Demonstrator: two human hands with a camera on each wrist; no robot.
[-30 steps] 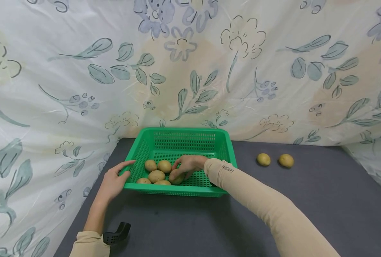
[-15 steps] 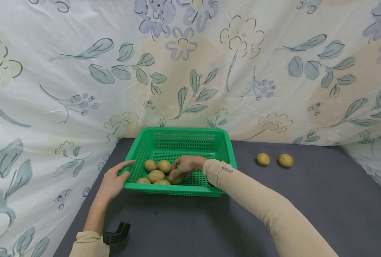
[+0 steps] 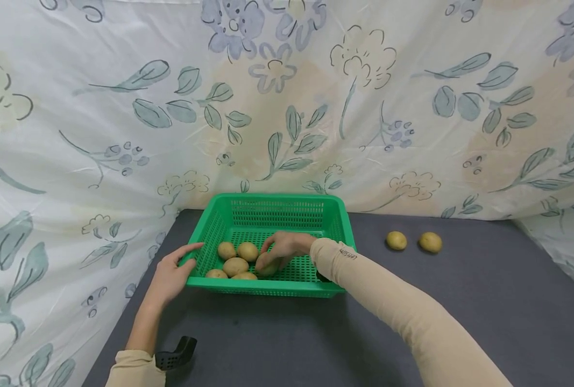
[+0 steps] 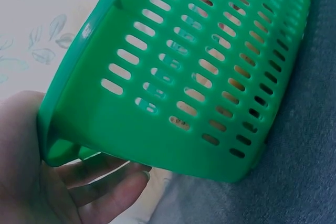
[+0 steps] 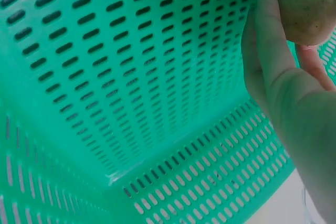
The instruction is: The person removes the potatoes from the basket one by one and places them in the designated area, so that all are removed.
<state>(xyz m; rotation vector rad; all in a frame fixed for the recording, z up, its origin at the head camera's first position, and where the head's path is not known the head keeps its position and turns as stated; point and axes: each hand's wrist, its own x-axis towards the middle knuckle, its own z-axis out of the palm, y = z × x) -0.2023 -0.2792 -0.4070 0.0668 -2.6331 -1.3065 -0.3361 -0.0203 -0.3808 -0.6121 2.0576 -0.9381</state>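
A green perforated plastic basket (image 3: pixel 267 286) stands on the dark table. My left hand (image 3: pixel 170 275) grips its rim at the left front corner. In the left wrist view the fingers (image 4: pixel 113 195) curl under the rim beside the slotted wall. Inside the basket, my right hand (image 3: pixel 287 247) holds a potato (image 5: pixel 310 9) between thumb and fingers, low over the basket floor. Several other potatoes (image 3: pixel 235 266) lie to its left in the basket, the front ones partly hidden by the front rim.
Two potatoes, a smaller one (image 3: pixel 396 241) and a larger one (image 3: pixel 430 242), lie on the table (image 3: pixel 470 301) right of the basket. A floral cloth (image 3: pixel 287 107) hangs close behind it and along the left. A black strap-like piece (image 3: pixel 177 355) sits by the left wrist.
Almost nothing differs. The right hand stays at the same potato, with its wrist shifted very slightly right. The left hand keeps its place on the rim.
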